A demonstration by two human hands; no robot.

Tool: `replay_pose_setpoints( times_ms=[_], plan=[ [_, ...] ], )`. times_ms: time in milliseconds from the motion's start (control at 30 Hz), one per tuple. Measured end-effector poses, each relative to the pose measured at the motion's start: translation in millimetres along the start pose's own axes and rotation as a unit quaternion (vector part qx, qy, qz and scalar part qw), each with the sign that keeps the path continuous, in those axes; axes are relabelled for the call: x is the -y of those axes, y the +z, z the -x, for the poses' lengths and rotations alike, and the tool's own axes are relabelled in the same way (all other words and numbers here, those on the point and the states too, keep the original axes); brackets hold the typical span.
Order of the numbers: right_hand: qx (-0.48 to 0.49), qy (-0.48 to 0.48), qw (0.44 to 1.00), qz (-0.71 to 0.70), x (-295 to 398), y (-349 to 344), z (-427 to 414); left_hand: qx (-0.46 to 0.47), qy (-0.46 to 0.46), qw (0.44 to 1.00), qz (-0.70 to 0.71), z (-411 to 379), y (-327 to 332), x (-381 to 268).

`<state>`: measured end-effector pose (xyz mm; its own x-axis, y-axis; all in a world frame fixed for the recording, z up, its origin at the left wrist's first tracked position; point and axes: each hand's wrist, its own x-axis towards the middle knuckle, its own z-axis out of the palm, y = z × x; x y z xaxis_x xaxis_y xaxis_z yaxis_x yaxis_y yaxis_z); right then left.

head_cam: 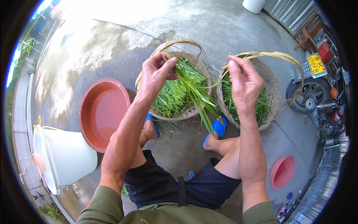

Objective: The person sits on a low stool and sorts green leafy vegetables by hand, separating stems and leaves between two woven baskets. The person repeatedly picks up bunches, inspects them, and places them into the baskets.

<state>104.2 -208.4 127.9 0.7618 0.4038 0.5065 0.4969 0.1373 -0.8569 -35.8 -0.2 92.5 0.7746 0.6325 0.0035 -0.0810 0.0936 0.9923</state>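
My left hand (156, 71) pinches a bunch of long green grass-like leaves (193, 86) between thumb and fingers. The leaves hang down to the right, their tips near my blue slipper (219, 128). My right hand (246, 79) is raised over the right basket with thumb and fingers drawn together. One thin blade reaches towards it, but whether the fingers hold it is hidden. Below my left hand stands a woven bamboo basket (193, 112) with a hooped handle, heaped with short green pieces (170, 99). A second woven basket (272, 81) holds similar greens (261, 107).
Left of the baskets is a reddish-brown plastic basin (85, 112) with water in it. A white lidded bucket (70, 151) stands nearer on the left. At right are a pink plastic basket (282, 170) and a parked motorcycle (313, 103). A wooden chair (307, 35) stands behind it.
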Motion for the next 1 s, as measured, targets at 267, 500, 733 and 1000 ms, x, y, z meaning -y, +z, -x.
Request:
replay_pose_setpoints(
  times_ms=[267,500,733,1000],
  plan=[
    [0.229,0.024,0.973,0.037,3.7,22.3,7.9,0.057,-0.009,0.998,0.006,-5.1,-18.4,-3.0],
    [0.28,0.073,0.954,0.081,-4.7,48.9,12.0,0.078,-0.001,0.997,-0.01,4.7,-19.1,-8.8],
    [0.305,0.103,0.945,0.057,-11.6,58.6,13.9,0.094,-0.018,0.995,-0.011,8.9,-18.5,-11.8],
    [0.309,0.168,0.936,0.009,-18.0,57.5,11.0,0.107,-0.01,0.994,-0.024,8.4,-23.4,-10.7]
  ],
)
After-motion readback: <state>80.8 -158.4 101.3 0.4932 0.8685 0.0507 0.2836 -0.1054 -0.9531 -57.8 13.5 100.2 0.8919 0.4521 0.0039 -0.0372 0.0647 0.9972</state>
